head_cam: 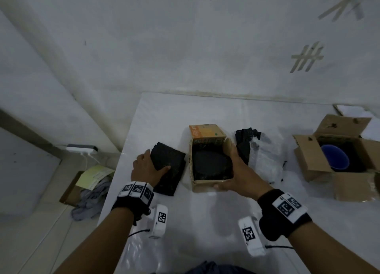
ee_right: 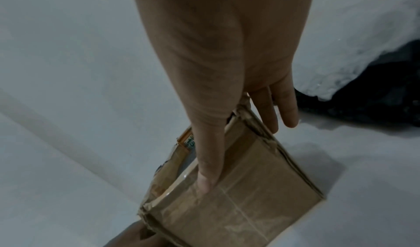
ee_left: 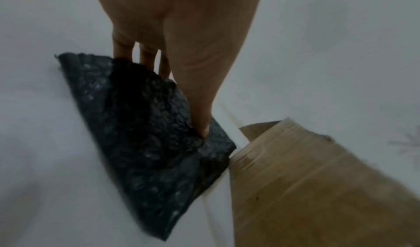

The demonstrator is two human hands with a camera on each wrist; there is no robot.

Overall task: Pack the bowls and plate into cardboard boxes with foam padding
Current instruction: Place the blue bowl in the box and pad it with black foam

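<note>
A small open cardboard box (head_cam: 207, 188) stands mid-table with a dark round item (head_cam: 209, 164) lying in black padding inside. My right hand (head_cam: 228, 169) grips its near right corner, thumb on the front wall and fingers along the right wall; the right wrist view shows the same hold, the right hand (ee_right: 245, 154) on the box (ee_right: 238, 206). Left of the box lies a black foam piece (head_cam: 170, 171). My left hand (head_cam: 157, 160) pinches its far end, thumb on top. The left wrist view shows the left hand (ee_left: 170, 98) on the foam (ee_left: 141, 143).
A larger open cardboard box (head_cam: 316, 162) at the right holds a blue bowl (head_cam: 335, 157) on black padding. More black foam (head_cam: 244, 142) and a clear plastic bag (head_cam: 265, 162) lie between the boxes. The table's left edge drops to a floor with a power strip (head_cam: 82, 149) and clutter.
</note>
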